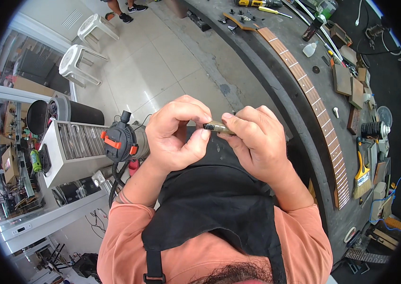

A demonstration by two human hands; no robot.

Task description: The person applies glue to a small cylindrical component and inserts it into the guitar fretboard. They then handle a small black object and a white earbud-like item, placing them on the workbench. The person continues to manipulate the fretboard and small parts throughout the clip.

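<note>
In front of my chest, above the black apron [214,194], both hands hold a small, narrow metallic object [218,128] with a dark end on the left. My left hand [177,135] pinches the dark end between thumb and index finger, the other fingers curled. My right hand [257,142] grips the other end with thumb and curled fingers, hiding part of it. I cannot make out exactly what the object is.
A curved bench [326,165] at the right bears a long fretboard [314,94], drill [252,3], brush [363,180] and several blocks [342,80]. A shop vacuum [120,144] and cabinet [75,146] stand at my left, stools [96,26] behind. Another person's legs [120,9] show top left.
</note>
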